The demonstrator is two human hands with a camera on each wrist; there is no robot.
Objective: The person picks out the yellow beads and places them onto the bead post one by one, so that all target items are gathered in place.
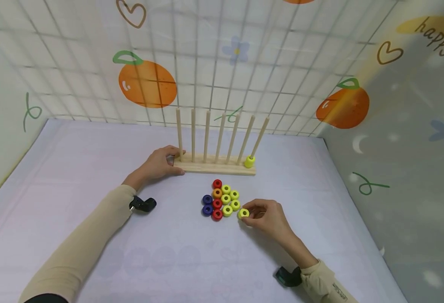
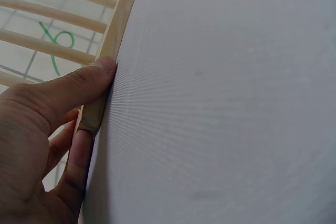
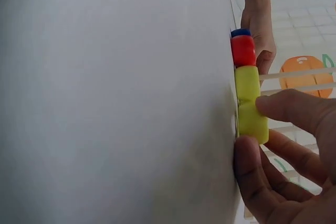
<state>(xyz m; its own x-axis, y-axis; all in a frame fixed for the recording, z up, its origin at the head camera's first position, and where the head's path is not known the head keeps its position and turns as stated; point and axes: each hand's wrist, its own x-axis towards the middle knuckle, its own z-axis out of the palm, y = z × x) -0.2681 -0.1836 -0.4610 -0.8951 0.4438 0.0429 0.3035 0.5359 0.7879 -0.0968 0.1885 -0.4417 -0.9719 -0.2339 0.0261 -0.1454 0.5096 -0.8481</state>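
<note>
Beige sleeve (image 1: 85, 240) nearest; our left hand (image 1: 159, 163) grips the far peg rack (image 1: 214, 168), right hand (image 1: 267, 216) side-pinches a likely light, rigid yellow bead (image 3: 253, 123).

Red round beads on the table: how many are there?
3: one red round bead behind the orange round bead, a second red bead just in front of that orange one, a third in front of the second.

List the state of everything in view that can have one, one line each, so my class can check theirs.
Left hand: gripping the rack's left end
Right hand: pinching a yellow bead
Wooden rack: standing, pegs up
Rightmost peg: yellow at its base
Other six pegs: bare
Loose yellow beads: unthreaded, holes up
Red beads: unthreaded, holes up
Orange bead: unthreaded, hole up
Blue beads: unthreaded, holes up
</note>
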